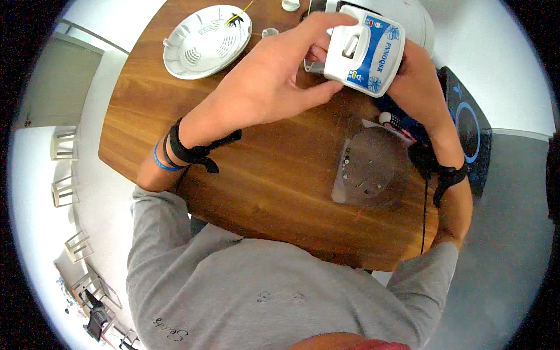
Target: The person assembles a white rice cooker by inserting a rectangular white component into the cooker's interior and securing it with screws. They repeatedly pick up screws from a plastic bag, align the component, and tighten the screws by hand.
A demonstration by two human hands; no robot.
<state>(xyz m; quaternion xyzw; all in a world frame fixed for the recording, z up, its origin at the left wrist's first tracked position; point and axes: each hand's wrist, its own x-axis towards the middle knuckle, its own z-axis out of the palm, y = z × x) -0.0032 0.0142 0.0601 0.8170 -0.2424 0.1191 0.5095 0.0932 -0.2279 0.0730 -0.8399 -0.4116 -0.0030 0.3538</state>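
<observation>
A white plastic switch panel (382, 55) with a blue label and a lever in a slot is held up above the table, its front toward me. My left hand (277, 73) grips its left side, with the index finger along the top edge and the thumb at the lower corner. Behind the panel's right edge is my right hand (413, 73); its fingers are hidden there. Just beyond both hands stands a large white rounded appliance body (417, 23), partly covered by the panel.
On the wooden table (262, 169) lie a white vented base (201, 44) with a yellow wire, a white cap (290, 4), and a clear plastic sheet (370, 169) with several small screws. A black plate with a blue ring (466, 131) is at the right.
</observation>
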